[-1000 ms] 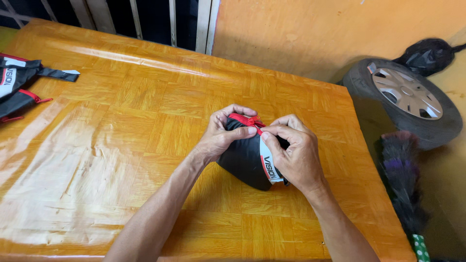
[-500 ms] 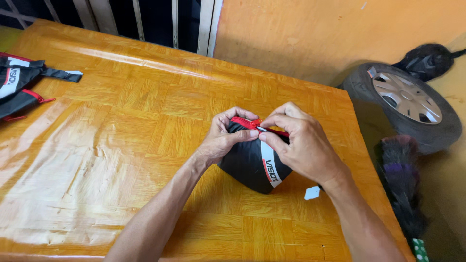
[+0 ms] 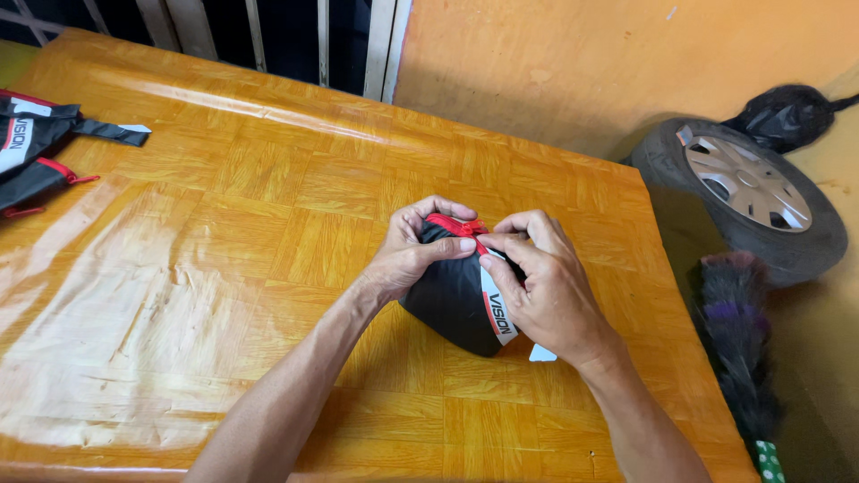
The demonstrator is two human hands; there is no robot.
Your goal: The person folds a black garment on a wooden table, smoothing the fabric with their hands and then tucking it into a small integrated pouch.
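Since the earlier frame, little is shifted — both hands stay at the black pouch [image 3: 456,295] near table [image 3: 224,224] centre. Its red drawstring [image 3: 458,225] is pinched at twelve o'clock by the left hand [image 3: 413,255] and right hand [image 3: 544,291] — gathered, seemingly not yet knotted.

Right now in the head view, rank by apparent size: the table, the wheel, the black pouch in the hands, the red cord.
1. table
2. wheel, though it lies farther from the camera
3. black pouch
4. red cord
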